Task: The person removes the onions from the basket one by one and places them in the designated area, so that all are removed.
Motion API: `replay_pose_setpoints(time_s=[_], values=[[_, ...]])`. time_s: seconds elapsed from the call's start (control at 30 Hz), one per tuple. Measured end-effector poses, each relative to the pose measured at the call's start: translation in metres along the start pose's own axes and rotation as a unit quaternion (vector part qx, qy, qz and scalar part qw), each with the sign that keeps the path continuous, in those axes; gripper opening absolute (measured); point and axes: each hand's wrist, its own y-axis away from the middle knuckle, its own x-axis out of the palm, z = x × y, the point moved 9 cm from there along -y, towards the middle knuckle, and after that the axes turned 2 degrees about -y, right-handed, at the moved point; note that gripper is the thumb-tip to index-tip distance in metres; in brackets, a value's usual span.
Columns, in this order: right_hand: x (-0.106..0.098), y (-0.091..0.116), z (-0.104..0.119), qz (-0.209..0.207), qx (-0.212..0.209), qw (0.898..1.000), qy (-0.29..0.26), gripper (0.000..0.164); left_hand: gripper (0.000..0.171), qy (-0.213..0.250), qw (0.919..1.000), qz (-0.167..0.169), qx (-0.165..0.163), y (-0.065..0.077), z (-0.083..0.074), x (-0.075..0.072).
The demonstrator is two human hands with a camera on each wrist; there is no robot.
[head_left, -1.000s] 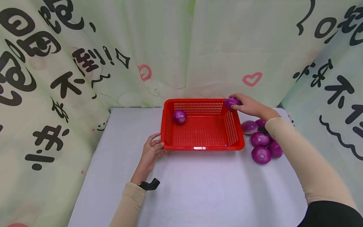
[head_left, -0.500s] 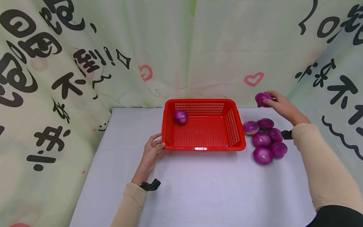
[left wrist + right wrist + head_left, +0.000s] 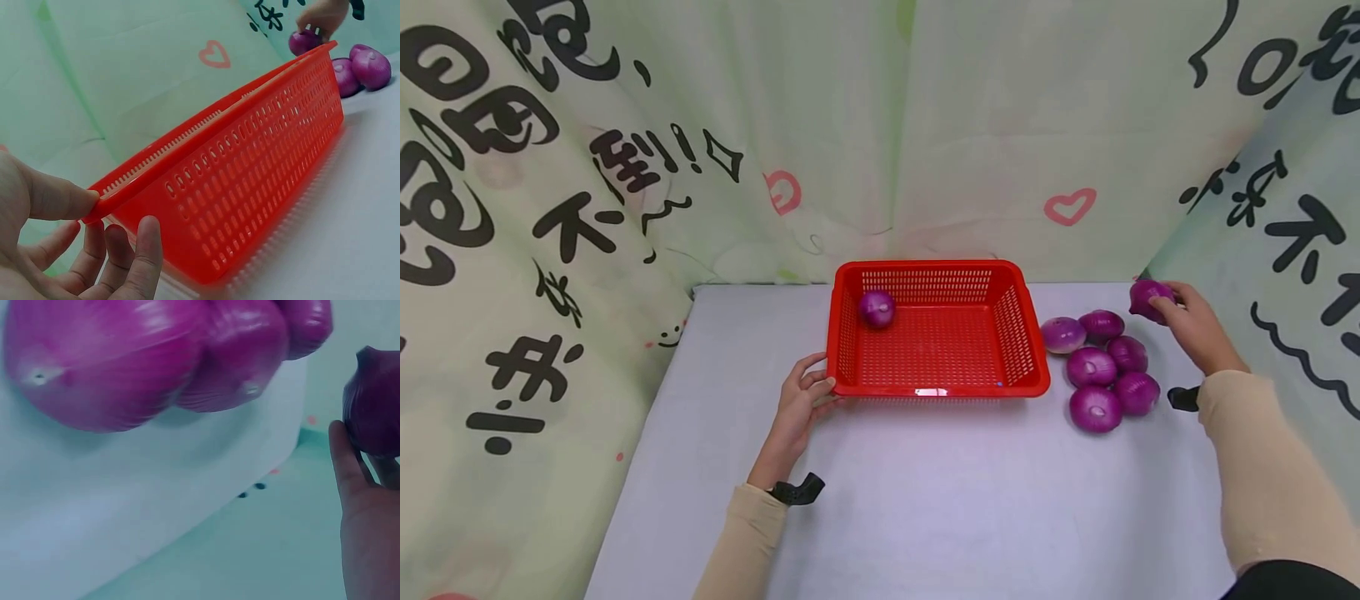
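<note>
A red plastic basket with slotted walls stands on the table, one red onion inside it at the left. My left hand pinches the basket's front left corner; in the left wrist view the thumb lies over the rim and the fingers are beneath it. My right hand grips another red onion near the table's back right, behind the other onions. In the right wrist view that held onion shows dark at the right edge, with fingers along its side.
Several red onions lie grouped on the table just right of the basket. The white-covered table ends close behind the basket at a printed curtain; another curtain side hangs at the right.
My right hand has carried its onion from over the basket's back right corner out to the right, then down beside the grouped onions. The left hand stays at the basket's corner.
</note>
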Motion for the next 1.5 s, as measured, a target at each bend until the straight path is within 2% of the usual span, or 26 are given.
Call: replay_pose_setpoints(time_s=[0.23, 0.43, 0.53, 0.83, 1.07, 1.5], values=[[-0.003, 0.006, -0.046, -0.041, 0.067, 0.996, -0.043, 0.086, 0.053, -0.001, 1.0, 0.003, 0.004, 0.0, 0.001, 0.001], [0.004, 0.005, -0.064, -0.06, 0.105, 0.991, -0.063, 0.087, 0.052, 0.001, 1.0, 0.005, 0.004, -0.001, 0.0, -0.001], [0.008, 0.001, -0.066, -0.062, 0.105, 0.991, -0.06, 0.089, 0.052, 0.003, 1.0, 0.006, 0.005, -0.001, -0.001, -0.001], [0.015, -0.007, -0.061, -0.07, 0.07, 0.995, 0.001, 0.083, 0.052, 0.0, 1.0, 0.006, 0.007, -0.002, 0.001, 0.001], [0.02, -0.009, -0.067, -0.052, 0.096, 0.994, 0.016, 0.084, 0.051, 0.004, 1.0, 0.005, 0.008, -0.001, 0.001, -0.001], [0.028, -0.012, -0.069, -0.024, 0.118, 0.993, 0.015, 0.091, 0.05, 0.004, 0.9999, 0.01, 0.012, -0.002, 0.0, -0.003]])
